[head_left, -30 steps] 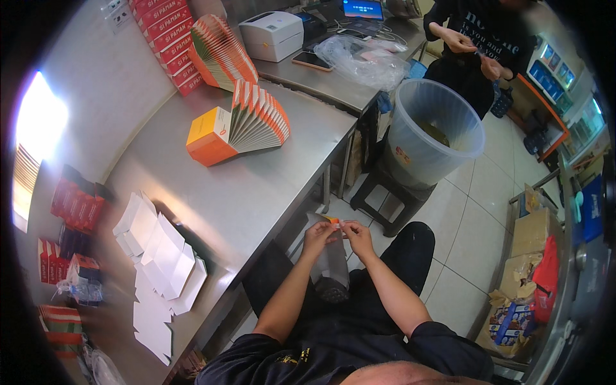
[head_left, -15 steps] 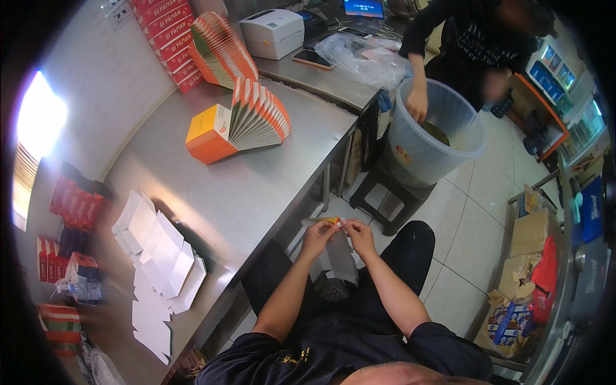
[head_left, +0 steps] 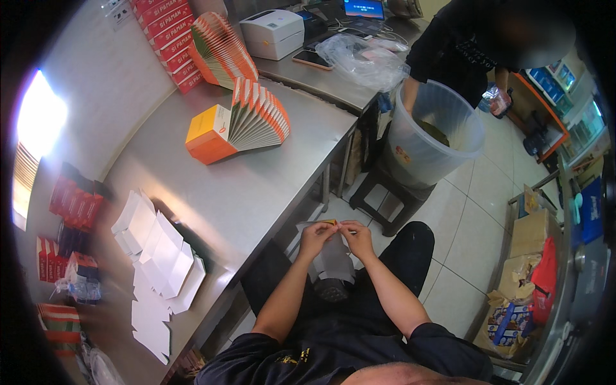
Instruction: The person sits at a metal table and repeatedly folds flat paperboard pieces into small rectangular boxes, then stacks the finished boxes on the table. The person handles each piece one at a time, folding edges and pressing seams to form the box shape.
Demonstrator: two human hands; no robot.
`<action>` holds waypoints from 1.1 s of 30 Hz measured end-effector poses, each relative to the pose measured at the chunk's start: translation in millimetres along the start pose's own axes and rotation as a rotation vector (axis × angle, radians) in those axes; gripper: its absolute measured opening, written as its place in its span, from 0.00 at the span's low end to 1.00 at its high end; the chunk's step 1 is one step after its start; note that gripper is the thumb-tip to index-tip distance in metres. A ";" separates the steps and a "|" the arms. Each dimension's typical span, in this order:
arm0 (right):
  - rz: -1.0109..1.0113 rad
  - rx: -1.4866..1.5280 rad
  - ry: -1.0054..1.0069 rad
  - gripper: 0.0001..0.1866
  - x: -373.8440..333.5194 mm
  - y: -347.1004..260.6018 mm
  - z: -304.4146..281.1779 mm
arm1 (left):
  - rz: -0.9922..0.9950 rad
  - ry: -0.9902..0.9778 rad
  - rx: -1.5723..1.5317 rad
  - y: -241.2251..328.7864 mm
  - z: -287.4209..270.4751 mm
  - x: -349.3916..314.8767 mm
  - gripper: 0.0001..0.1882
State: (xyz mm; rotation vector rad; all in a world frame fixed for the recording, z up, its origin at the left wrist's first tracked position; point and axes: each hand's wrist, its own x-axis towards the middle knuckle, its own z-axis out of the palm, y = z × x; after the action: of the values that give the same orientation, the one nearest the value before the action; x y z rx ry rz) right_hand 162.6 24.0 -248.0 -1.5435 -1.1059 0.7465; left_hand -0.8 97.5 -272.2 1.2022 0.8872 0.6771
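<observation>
The person sits just off the worktop's [head_left: 256,192] near long edge, both hands raised together over the lap. The left hand [head_left: 316,235] and the right hand [head_left: 358,236] meet at the fingertips and pinch the top rim of a pale grey pouch [head_left: 335,260], which hangs between them above the knees, clear of the worktop edge. A small yellow bit [head_left: 329,222] shows right where the fingers come together.

On the worktop, a fanned stack of orange flat cartons [head_left: 240,122] lies near the far right corner, and a second fan [head_left: 221,48] leans by the back wall beside a row of red boxes [head_left: 168,29]. White paper sheets [head_left: 157,256] are spread along the near left stretch, some reaching the front edge. The middle of the steel surface is bare.

To the right, past the worktop's short end, a translucent bucket [head_left: 433,135] stands on a dark stool [head_left: 378,199]; another person's arm [head_left: 410,90] reaches into it. Tiled floor [head_left: 475,218] lies open between the bucket and the cardboard boxes [head_left: 532,256] along the right side.
</observation>
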 end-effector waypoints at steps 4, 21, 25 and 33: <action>0.094 -0.001 -0.008 0.10 0.5 0.4 -1.1 | 0.020 0.029 -0.167 -5.8 2.4 2.9 0.14; 0.072 -0.112 0.115 0.17 -2.2 -2.9 10.6 | 0.140 0.172 0.305 3.5 20.5 -5.3 0.10; 0.023 -0.296 0.133 0.13 -1.0 -2.0 5.8 | 0.185 0.318 0.373 -6.7 17.8 -0.2 0.09; -0.106 -0.488 0.288 0.13 6.7 4.8 -9.8 | 0.291 0.690 0.547 41.7 4.3 -10.7 0.14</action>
State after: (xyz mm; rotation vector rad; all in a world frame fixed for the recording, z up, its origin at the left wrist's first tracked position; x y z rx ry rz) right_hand 175.1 26.3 -249.5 -1.9078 -1.1921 0.1716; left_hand -2.0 96.7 -229.0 1.6353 1.5574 1.1695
